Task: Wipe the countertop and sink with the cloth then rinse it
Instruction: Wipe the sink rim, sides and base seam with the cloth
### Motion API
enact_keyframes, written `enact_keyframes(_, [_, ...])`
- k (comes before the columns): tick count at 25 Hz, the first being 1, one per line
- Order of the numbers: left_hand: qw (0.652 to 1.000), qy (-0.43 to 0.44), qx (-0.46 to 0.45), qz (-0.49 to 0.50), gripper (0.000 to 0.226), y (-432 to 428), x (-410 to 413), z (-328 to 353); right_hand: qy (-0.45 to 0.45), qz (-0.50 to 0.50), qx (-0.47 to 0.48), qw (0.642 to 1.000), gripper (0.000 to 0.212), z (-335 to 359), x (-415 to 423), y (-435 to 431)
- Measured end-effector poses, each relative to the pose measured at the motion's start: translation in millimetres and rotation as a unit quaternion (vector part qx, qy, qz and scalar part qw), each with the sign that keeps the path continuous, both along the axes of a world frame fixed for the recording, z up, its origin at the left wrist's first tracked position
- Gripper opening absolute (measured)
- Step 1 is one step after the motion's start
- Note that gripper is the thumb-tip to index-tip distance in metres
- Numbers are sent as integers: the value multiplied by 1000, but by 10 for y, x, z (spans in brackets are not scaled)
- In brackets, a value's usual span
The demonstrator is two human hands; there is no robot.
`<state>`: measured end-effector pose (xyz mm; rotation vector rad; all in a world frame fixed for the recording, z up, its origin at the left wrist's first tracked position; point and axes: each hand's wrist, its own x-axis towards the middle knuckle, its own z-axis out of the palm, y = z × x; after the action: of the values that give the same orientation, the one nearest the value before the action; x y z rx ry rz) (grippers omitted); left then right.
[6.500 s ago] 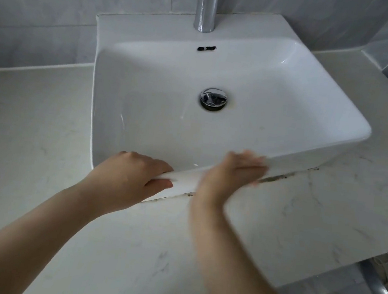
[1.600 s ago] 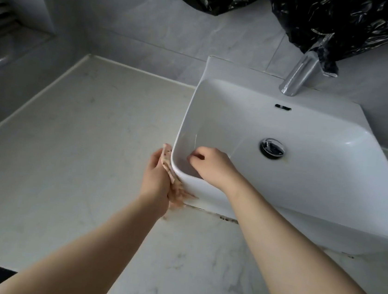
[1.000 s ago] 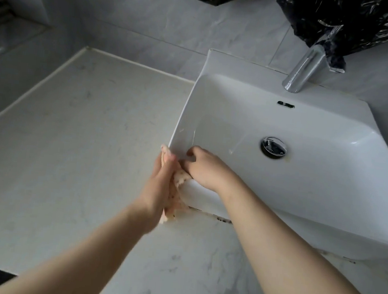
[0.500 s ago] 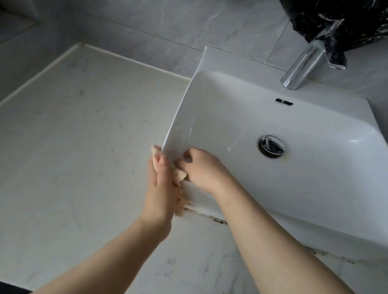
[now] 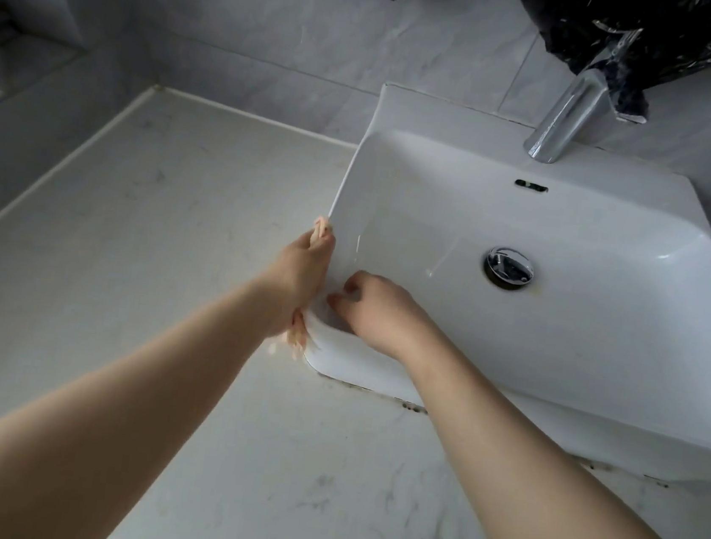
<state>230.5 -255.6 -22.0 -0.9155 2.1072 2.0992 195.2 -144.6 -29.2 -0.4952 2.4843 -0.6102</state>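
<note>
Along the outside wall of the sink (image 5: 579,352), palm side of the left hand (image 5: 300,272), that's where the cloth (image 5: 298,339) is. It is sandwiched flat between hand and porcelain, with a frill poking out past the fingertips and a bigger tail hanging below the heel of the hand. Fingers look stretched out and pressing rather than clutching. Over the rim from it, the right hand (image 5: 373,311) sits inside the bowl at the near corner, fingers curled, nothing visible in them, and it looks like a brace.

Half a second back the left hand was parked right on that corner. Now it has slid away from the body along the side wall, and the right hand has dropped off the rim into the bowl.

To do this stroke well, I'd say keep the palm flat and the pressure even, and run on toward the wall end. Gather that loose tail so it wipes instead of dragging on the countertop (image 5: 150,224). The dark grime (image 5: 413,406) at the seam, wrist side of the right hand, still wants a pass
</note>
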Motion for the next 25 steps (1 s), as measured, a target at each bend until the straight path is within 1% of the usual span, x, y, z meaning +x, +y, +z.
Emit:
enact_keyframes(2, [994,-50,-95,8,59,-45,-273,102,-3,-3,-4,1000,24,13,-6,15])
enact_keyframes(3, [985,-66,-159,7,58,-50,-338,84,-4,-6,-5,1000,25,16,-14,20])
enact_keyframes(4, [976,-76,-205,11,54,-44,-298,67,-4,-8,-5,1000,26,23,-14,22])
enact_keyframes(5, [972,-74,-222,3,50,-22,-194,70,-2,-9,-3,1000,28,29,-11,28])
enact_keyframes(6, [976,-64,-206,-4,46,22,-56,83,2,-7,-2,1000,27,24,-6,31])
enact_keyframes(8, [989,-37,-142,-6,26,123,144,104,11,-4,3,1000,25,9,-1,26])
enact_keyframes(9, [989,-37,-144,-14,19,124,106,91,9,-6,4,1000,26,6,-6,18])
enact_keyframes(10, [988,-40,-148,-25,17,85,-7,103,5,-7,6,1000,27,-8,-12,13])
enact_keyframes(12, [992,-36,-120,-34,23,-33,-319,151,7,-4,9,1000,24,-20,-18,11])
enact_keyframes(14, [994,-30,-95,-45,23,-56,-479,239,12,-2,12,1000,24,-15,-15,14])
enact_keyframes(17, [991,-10,-120,-59,21,-23,-201,92,1,0,7,1000,31,-7,-22,24])
enact_keyframes(19, [994,-32,-91,-58,18,4,7,29,-3,2,14,1000,37,10,-11,30])
enact_keyframes(21, [992,-48,-109,-45,17,-45,-158,32,1,16,37,999,40,36,-26,22])
enact_keyframes(23, [988,-42,-139,-47,28,-106,-473,79,7,46,61,997,44,69,-96,2])
enact_keyframes(25, [988,-29,-143,-52,34,-104,-570,115,13,53,61,997,51,79,-241,-22])
